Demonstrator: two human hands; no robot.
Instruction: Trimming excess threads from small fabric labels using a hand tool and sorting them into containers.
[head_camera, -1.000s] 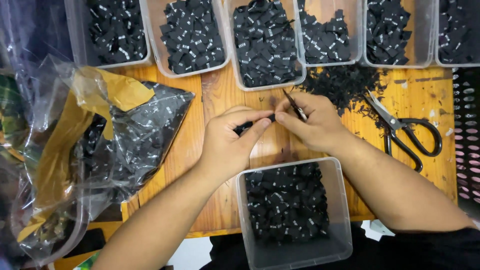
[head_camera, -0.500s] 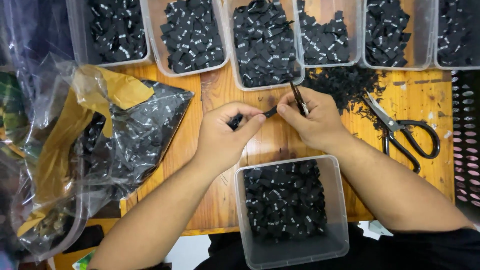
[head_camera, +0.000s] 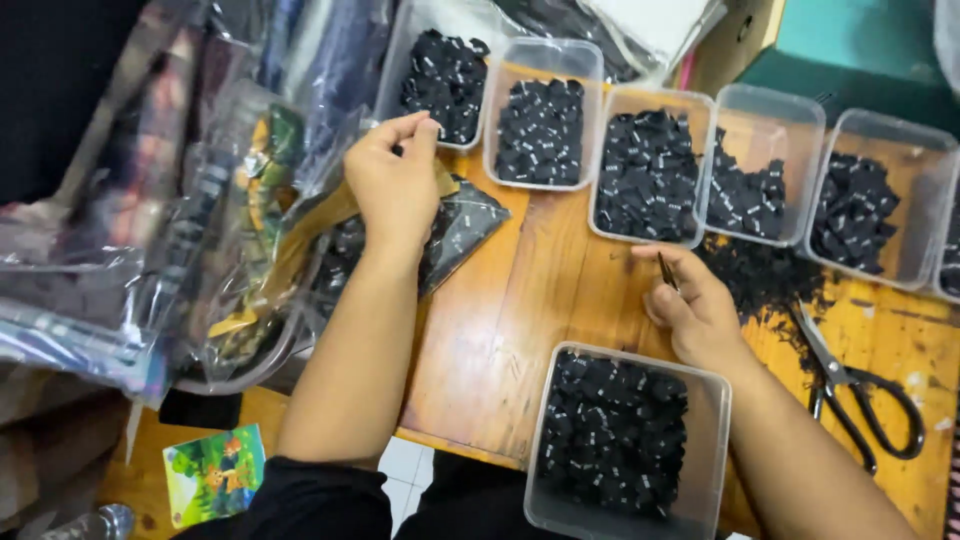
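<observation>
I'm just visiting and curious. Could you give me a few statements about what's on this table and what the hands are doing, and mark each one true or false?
1. The left hand is raised near the far-left tub. True.
2. The right hand grips the scissors. False: the scissors lie on the table, apart from it; the hand holds a thin dark tool.
3. The near tub holds small black pieces. True.
4. The far tubs are empty. False: each visible one holds black pieces.
5. Clear plastic bags lie to the left. True.
</observation>
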